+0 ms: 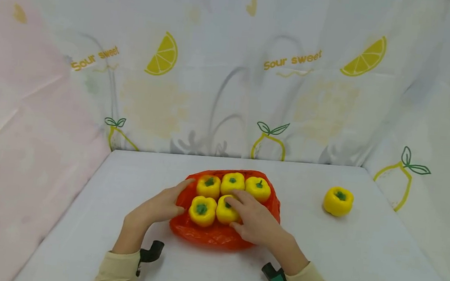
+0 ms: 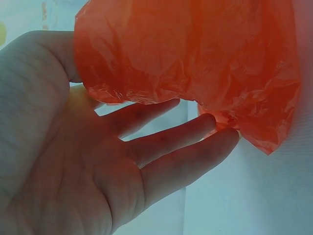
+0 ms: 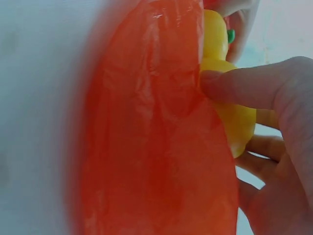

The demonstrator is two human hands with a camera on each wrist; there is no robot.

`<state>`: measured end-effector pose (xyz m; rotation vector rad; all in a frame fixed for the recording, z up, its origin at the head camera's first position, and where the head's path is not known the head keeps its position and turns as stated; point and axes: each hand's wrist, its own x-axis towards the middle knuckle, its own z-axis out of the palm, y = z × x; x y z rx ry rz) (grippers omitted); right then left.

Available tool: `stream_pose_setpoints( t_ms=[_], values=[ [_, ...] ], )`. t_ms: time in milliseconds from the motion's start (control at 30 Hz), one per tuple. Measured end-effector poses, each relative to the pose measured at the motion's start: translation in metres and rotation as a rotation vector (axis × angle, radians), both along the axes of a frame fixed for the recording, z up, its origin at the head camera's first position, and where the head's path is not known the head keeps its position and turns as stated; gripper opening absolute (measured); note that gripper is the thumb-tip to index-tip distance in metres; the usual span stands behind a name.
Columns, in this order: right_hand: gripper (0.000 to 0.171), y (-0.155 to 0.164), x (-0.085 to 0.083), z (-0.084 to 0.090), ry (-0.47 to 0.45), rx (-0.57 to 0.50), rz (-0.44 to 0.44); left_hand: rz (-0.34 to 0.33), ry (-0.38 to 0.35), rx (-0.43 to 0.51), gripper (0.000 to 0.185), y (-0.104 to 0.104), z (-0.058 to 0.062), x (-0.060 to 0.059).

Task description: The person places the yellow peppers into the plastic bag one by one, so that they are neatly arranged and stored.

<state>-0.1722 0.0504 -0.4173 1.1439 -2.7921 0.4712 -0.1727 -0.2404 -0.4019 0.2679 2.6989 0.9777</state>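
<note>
A yellow bell pepper sits in the front row of a cluster of five on an orange-red plastic bag, near the middle of the white table. It is glossy, smooth and lobed, with a small green stem on top, and it looks like a moulded toy. The right hand grips it: the fingers curl over its top and far side, and in the right wrist view the thumb presses against its near side through the edge of the bag.

Just beside it on the left is a second front-row pepper, touching it. Behind them stands a back row of three peppers, packed side by side. All share the same waxy yellow skin and green stems.

The bag is thin, crinkled film, translucent and shiny, spread flat under the peppers with wrinkled, rumpled edges. The left hand rests at the bag's left edge, fingers straight and a little spread; the left wrist view shows its fingertips touching the puckered film from beneath.

A sixth pepper stands alone on the table, well apart to the right. The table is matt and plain. Lemon-printed curtains hang behind it.
</note>
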Motion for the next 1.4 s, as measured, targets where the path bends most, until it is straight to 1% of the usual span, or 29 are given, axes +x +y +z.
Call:
stream_pose_setpoints(
  t_ms=[100,333,600,700,867,1000,1167,1300,1400],
  values=[
    [0.062,0.003,0.000,-0.004,0.030,-0.015,-0.029,0.001,-0.001,0.001,0.081,0.001,-0.001,-0.001],
    [0.061,0.008,0.002,-0.004,-0.016,-0.073,-0.059,0.008,0.002,0.000,0.082,0.000,0.000,0.001],
    [0.058,0.013,0.005,-0.003,-0.008,-0.093,-0.063,0.009,0.009,-0.011,0.082,-0.002,0.001,0.000],
    [0.058,0.017,0.007,-0.002,-0.011,-0.118,-0.062,0.001,0.015,-0.008,0.082,-0.003,0.001,0.001],
    [0.057,0.027,0.009,-0.002,0.012,-0.154,-0.056,0.001,0.014,-0.010,0.082,-0.002,0.001,0.001],
    [0.056,0.036,0.010,-0.003,-0.004,-0.158,-0.070,0.009,-0.003,-0.009,0.082,0.000,0.001,0.002],
    [0.056,0.053,0.007,0.001,-0.034,-0.160,-0.125,0.016,-0.018,-0.014,0.081,0.001,0.002,0.003],
    [0.056,0.072,0.002,0.005,-0.020,-0.167,-0.166,0.013,-0.012,-0.015,0.080,0.000,0.004,0.004],
    [0.055,0.086,-0.002,0.007,-0.002,-0.181,-0.186,0.006,-0.010,-0.016,0.080,-0.001,0.003,0.004]
  ],
)
